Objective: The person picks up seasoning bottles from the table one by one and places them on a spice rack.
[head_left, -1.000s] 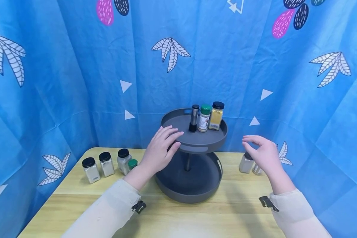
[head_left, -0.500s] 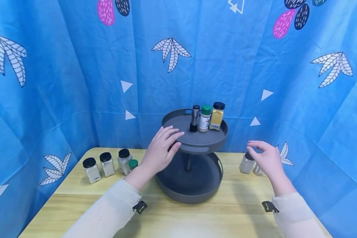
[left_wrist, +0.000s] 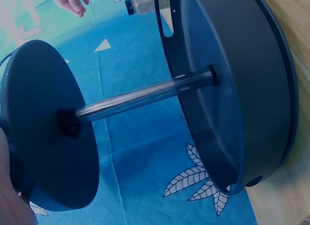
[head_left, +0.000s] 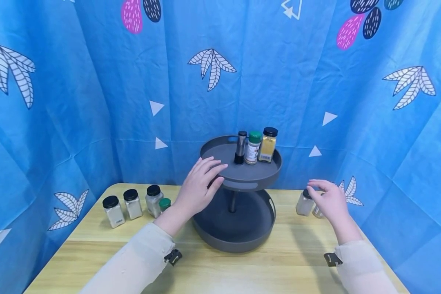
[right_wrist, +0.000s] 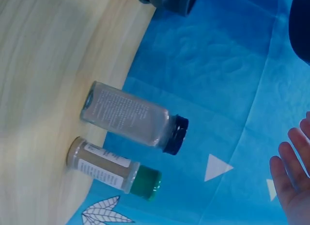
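Observation:
My left hand rests with extended fingers at the left rim of the upper tray of a dark grey two-tier turntable. In the left wrist view, a shiny post joins both tiers. On the upper tray stand a slim black-capped bottle, a green-capped spice bottle and a yellow spice jar. My right hand holds nothing and hovers over a black-lidded spice jar. Beside that jar is a green-capped spice bottle, partly hidden by the hand in the head view.
Left of the turntable, several spice jars stand on the wooden table, among them a black-lidded jar and a green-capped bottle partly behind my left arm. The lower tray bears nothing visible. A blue patterned curtain surrounds the back and sides.
My right hand has moved down and slightly right, closer to the black-lidded jar on the right. The left hand stays at the upper tray's rim.

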{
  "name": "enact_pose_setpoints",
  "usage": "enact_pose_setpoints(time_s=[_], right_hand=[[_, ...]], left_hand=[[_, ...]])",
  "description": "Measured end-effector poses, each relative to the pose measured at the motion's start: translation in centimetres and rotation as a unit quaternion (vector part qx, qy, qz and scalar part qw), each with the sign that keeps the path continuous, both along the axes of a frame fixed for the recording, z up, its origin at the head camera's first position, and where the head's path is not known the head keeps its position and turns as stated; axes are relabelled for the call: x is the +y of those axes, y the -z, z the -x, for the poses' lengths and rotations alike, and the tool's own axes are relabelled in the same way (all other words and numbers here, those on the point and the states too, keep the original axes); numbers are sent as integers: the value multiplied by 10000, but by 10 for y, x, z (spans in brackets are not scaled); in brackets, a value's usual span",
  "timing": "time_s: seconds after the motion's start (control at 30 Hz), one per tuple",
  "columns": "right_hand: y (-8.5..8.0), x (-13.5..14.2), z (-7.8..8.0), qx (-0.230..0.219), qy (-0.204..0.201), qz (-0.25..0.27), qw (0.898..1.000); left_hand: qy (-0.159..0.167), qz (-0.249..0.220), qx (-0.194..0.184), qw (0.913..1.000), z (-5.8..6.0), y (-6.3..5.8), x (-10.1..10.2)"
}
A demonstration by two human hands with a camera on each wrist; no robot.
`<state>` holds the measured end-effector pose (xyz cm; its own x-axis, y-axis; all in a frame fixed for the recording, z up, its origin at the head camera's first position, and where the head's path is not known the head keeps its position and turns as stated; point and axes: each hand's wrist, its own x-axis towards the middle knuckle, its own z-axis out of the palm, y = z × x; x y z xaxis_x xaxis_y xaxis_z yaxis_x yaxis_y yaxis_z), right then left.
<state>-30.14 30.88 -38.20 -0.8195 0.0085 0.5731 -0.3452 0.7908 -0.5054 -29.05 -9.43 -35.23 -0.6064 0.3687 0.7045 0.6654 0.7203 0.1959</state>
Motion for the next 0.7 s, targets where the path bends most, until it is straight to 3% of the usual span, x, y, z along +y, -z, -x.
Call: enact_pose_setpoints(time_s=[0.7], right_hand=[[26, 11, 18, -89, 442, -389, 9982]], left_hand=[[14, 19, 31, 10000, -1, -1, 0]])
